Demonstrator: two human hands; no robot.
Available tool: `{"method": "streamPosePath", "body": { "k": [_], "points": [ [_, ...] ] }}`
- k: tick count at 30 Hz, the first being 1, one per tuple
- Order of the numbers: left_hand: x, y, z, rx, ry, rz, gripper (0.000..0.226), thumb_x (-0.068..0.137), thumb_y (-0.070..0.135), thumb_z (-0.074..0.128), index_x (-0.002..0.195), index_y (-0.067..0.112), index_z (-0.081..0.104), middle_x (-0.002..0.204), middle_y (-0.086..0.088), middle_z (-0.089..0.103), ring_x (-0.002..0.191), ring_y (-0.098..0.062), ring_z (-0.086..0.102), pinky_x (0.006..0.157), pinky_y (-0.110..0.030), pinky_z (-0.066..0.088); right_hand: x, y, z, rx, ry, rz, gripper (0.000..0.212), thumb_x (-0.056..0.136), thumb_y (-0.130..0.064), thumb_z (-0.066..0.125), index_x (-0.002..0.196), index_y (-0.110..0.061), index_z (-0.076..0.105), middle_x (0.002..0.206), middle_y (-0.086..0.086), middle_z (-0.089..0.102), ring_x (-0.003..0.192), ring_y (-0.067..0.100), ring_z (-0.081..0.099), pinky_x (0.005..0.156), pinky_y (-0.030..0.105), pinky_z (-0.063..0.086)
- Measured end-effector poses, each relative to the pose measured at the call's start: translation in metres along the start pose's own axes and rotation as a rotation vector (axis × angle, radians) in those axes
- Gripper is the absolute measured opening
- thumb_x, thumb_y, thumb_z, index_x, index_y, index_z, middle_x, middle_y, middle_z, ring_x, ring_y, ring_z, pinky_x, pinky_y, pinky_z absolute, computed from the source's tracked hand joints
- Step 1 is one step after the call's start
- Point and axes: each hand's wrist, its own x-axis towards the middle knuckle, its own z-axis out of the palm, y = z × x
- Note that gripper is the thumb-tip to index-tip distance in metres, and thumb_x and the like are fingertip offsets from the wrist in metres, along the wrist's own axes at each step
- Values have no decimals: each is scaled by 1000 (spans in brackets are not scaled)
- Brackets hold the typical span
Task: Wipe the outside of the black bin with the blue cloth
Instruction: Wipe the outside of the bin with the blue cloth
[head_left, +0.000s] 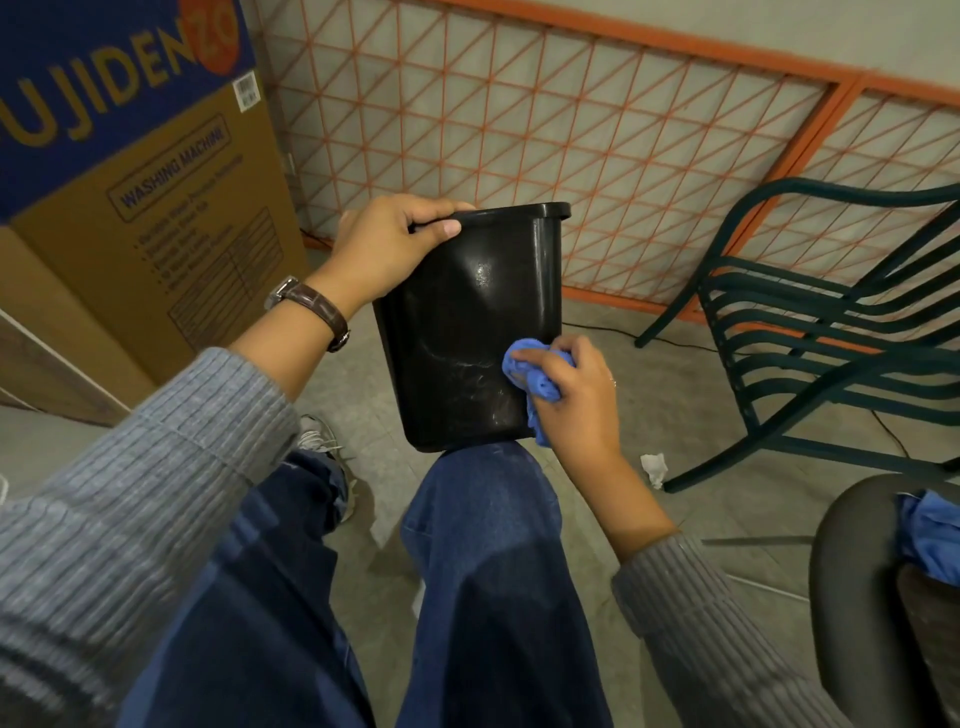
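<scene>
Head-worn wide view, close, forward and down

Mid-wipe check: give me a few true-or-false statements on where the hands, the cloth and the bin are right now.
1. The left hand grips the rim of the black bin. True.
2. The blue cloth lies on the floor. False: the right hand holds it against the bin's lower side.
3. The bin's bottom rests on a knee. True.
4. A watch sits on the right wrist. False: it is on the left wrist.
</scene>
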Motion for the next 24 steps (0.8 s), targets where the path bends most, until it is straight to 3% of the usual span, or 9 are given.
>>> {"method": "streamPosePath", "body": {
  "k": [2,6,8,11,13,15,19,24],
  "points": [
    [1,0,0,27,6,4,27,89,37,55,115,42,60,104,28,57,113,-2,51,106,-46,33,-3,-4,6,15,35,91,25,79,-8,68,101,-20,69,100,4,54,91,19,52,76,40,49],
    [4,2,0,56,-3,18,27,89,39,54,115,42,60,117,19,62,118,-4,49,108,-44,30,-22,7,5,-121,-192,-83,19,76,-7,70,94,-12,66,93,6,54,80,22,55,66,40,49],
    [4,4,1,85,4,38,27,89,40,53,115,43,60,118,18,62,119,-4,49,108,-44,30,-18,14,0,-130,-219,-76,17,75,-10,73,89,-13,65,89,5,54,76,24,58,63,38,49],
    [4,5,5,117,28,67,28,89,42,52,116,42,60,119,16,63,118,-6,51,107,-45,30,2,5,0,-36,-31,60,12,80,-16,71,88,-12,64,92,2,53,76,15,56,64,34,49],
    [3,6,8,140,49,97,29,89,44,51,116,41,60,118,14,64,117,-8,52,105,-46,31,12,-7,7,25,96,55,12,82,-16,69,91,-10,65,98,5,52,80,13,52,67,33,48],
    [3,6,8,166,59,105,30,89,44,50,117,40,60,118,13,64,117,-8,52,105,-45,30,11,-12,14,-30,75,-63,18,80,-13,70,97,-14,65,109,10,53,89,21,52,73,35,45],
    [2,1,3,171,51,89,29,91,42,50,118,40,59,121,13,62,119,-8,50,105,-45,30,-6,8,11,-186,-139,-351,32,77,-10,61,105,-26,57,119,6,50,90,27,51,73,42,42],
    [2,6,4,204,41,70,29,92,40,49,120,39,58,123,14,60,120,-9,48,103,-38,25,18,3,13,5,98,4,23,79,-10,68,101,-18,66,97,8,53,87,25,54,72,48,47]
  ]
}}
